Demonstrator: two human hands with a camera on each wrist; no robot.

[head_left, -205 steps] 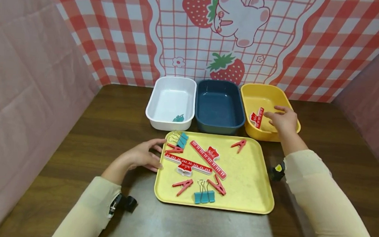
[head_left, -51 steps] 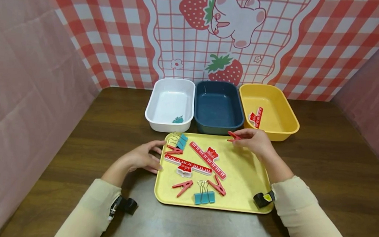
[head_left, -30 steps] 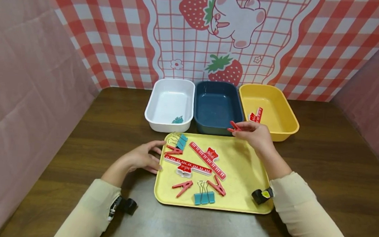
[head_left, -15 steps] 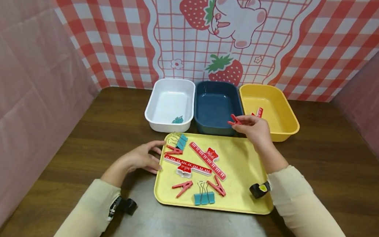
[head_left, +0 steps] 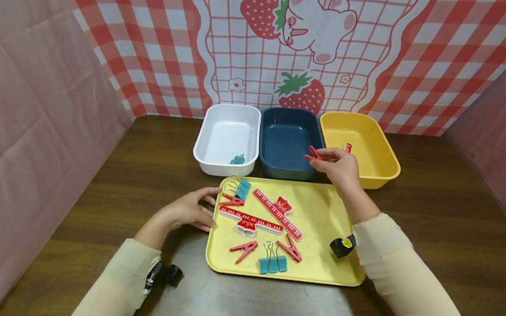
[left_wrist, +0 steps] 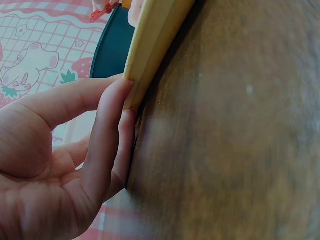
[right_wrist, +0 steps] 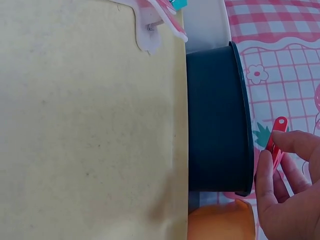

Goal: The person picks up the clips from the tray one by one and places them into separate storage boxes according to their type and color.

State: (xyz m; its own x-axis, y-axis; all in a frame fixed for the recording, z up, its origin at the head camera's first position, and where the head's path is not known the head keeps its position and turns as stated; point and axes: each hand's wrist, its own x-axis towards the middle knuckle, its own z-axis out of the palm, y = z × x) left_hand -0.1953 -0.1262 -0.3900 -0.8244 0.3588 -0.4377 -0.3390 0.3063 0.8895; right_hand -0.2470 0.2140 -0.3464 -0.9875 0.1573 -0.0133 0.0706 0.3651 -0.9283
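My right hand [head_left: 340, 170] pinches a red clothespin [head_left: 312, 154] between thumb and fingertips, over the right side of the dark blue bin [head_left: 289, 168]. The right wrist view also shows this clothespin [right_wrist: 276, 135] in the fingers. My left hand [head_left: 192, 208] touches the left edge of the yellow tray [head_left: 329, 271] with its fingertips spread along it. On the tray lie several red clothespins [head_left: 244, 249], two red piano-key clips [head_left: 277, 213] and two teal binder clips [head_left: 273, 264].
Left of the dark blue bin stands a white bin [head_left: 226, 168] holding a teal clip [head_left: 237, 159]. To its right is a yellow bin [head_left: 379, 179], where a red piano-key clip [head_left: 347, 147] is mostly hidden by my right hand. A checked cloth [head_left: 163, 49] hangs behind.
My right hand has left the yellow bin, picked the red clothespin off the tray's upper right and lifted it forward over the dark blue bin. The left hand stays at the tray edge.
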